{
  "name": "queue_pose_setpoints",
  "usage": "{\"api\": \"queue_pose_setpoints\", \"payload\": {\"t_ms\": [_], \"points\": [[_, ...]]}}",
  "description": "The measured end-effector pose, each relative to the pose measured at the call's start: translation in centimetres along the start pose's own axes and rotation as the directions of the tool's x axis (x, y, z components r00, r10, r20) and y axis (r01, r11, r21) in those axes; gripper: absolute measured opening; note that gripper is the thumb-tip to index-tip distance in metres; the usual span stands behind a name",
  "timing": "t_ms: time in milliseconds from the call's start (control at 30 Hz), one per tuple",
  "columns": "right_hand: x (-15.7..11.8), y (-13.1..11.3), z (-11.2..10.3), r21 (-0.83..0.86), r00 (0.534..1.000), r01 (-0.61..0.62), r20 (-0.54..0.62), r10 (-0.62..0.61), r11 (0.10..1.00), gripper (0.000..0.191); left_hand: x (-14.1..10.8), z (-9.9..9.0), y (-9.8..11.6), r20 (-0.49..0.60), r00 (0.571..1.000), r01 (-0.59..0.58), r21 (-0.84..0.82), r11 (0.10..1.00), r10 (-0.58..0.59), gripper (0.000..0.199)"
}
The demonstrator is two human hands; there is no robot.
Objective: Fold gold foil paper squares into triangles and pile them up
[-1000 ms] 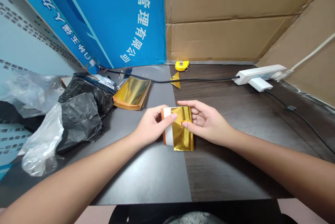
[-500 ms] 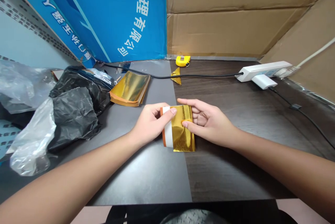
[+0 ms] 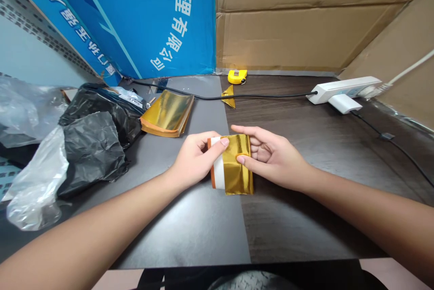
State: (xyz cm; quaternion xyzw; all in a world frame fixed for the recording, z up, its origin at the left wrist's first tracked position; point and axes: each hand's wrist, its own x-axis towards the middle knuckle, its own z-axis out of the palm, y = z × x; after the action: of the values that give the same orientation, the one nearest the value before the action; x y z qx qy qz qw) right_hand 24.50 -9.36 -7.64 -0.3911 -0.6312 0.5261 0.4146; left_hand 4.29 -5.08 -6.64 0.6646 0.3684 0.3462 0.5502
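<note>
A sheet of gold foil (image 3: 235, 174), folded over a white strip with an orange edge, lies in front of me at the table's centre seam. My left hand (image 3: 196, 159) pinches its upper left corner, with the thumb on the foil. My right hand (image 3: 271, 156) holds the right side, its thumb pressing the foil and its fingers curled behind the sheet. The lower end of the sheet rests near the table. A stack of gold foil sheets (image 3: 167, 112) with orange backing lies up and to the left of my hands.
Black plastic bags (image 3: 93, 154) and clear plastic (image 3: 35, 186) are heaped at left. Further back are a gold foil scrap (image 3: 228, 97), a yellow tape measure (image 3: 237, 76), a black cable (image 3: 267, 96) and a white power strip (image 3: 342, 90). Blue board (image 3: 118, 18) and cardboard (image 3: 298, 18) form the back walls.
My left thumb has slid up toward the sheet's top edge. The view has tilted slightly, shifting the background. Both hands stay on the foil.
</note>
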Motion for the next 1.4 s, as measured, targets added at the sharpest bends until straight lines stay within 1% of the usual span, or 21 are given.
{"api": "queue_pose_setpoints", "payload": {"t_ms": [100, 200, 333, 400, 600, 767, 900, 1100, 1267, 1400], "points": [[0.1, -0.2, -0.1, 0.046, 1.000, -0.024, 0.008, 0.023, 0.999, 0.060, 0.0, 0.0, -0.1, 0.001, 1.000, -0.009, -0.012, 1.000, 0.009, 0.040], [0.3, -0.7, -0.2, 0.062, 0.996, -0.088, -0.009, 0.089, 0.994, 0.061, 0.0, 0.0, 0.0, 0.012, 1.000, -0.022, -0.018, 1.000, 0.022, 0.039], [0.5, -1.4, -0.2, 0.092, 0.978, -0.189, -0.075, 0.196, 0.978, 0.041, 0.0, 0.0, 0.1, 0.054, 0.998, -0.013, -0.044, 0.999, 0.016, 0.038], [0.6, -1.6, -0.1, 0.096, 0.970, -0.210, -0.100, 0.220, 0.973, 0.040, 0.0, 0.0, 0.2, 0.067, 0.998, -0.007, -0.045, 0.999, 0.010, 0.038], [0.7, -2.0, 0.1, 0.019, 0.962, -0.219, -0.163, 0.219, 0.976, 0.048, 0.0, 0.0, 0.3, 0.070, 0.998, -0.008, -0.038, 0.999, 0.010, 0.038], [0.7, -2.2, 0.1, -0.020, 0.961, -0.213, -0.184, 0.206, 0.977, 0.052, 0.1, -0.1, 0.1, 0.084, 0.996, 0.020, -0.038, 0.999, -0.017, 0.039], [0.6, -2.2, 0.1, -0.063, 0.958, -0.224, -0.197, 0.207, 0.973, 0.053, 0.0, -0.2, 0.0, 0.087, 0.996, 0.018, -0.028, 0.999, -0.016, 0.039], [0.6, -2.3, 0.1, -0.053, 0.954, -0.241, -0.197, 0.226, 0.969, 0.051, 0.0, -0.2, 0.1, 0.086, 0.996, 0.027, -0.010, 1.000, -0.026, 0.041], [0.7, -2.2, 0.1, -0.037, 0.960, -0.221, -0.186, 0.210, 0.975, 0.050, 0.0, -0.1, 0.1, 0.090, 0.996, 0.025, -0.001, 1.000, -0.025, 0.043], [0.6, -1.8, 0.0, 0.038, 0.962, -0.219, -0.160, 0.222, 0.975, 0.050, -0.1, -0.1, 0.1, 0.088, 0.996, 0.024, 0.000, 1.000, -0.024, 0.043]]}}
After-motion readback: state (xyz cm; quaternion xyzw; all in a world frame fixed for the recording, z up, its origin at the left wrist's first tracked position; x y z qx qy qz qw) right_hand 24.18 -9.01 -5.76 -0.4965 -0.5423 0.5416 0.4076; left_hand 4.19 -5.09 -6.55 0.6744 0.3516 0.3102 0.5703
